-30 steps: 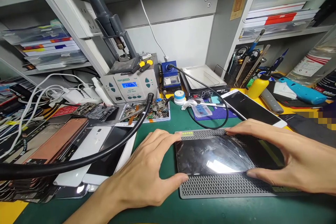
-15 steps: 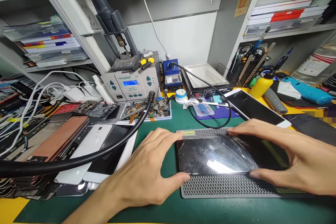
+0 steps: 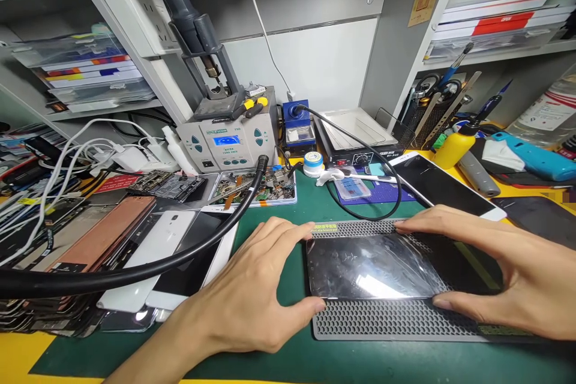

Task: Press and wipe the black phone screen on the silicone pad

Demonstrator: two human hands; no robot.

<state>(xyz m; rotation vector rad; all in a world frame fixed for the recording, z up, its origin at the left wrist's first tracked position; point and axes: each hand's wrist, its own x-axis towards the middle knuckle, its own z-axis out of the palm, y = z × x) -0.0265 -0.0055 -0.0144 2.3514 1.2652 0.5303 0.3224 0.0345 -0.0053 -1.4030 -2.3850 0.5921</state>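
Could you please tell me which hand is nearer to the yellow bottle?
The right hand, on the near side of the yellow bottle; the left hand is farther away, to its left.

Left hand (image 3: 256, 288): bare, broad across the back, with low, rounded knuckles and a soft sheen from the light
Left forearm (image 3: 166, 339): bare and smooth as far as the near edge of view
Right hand (image 3: 517, 270): bare, smooth-backed, cut off around the wrist by the right edge
Fingers (image 3: 288, 240): slim, tapering
Left thumb (image 3: 297, 315): thicker, blunt-tipped
Right thumb (image 3: 456, 305): likewise blunt and rounded
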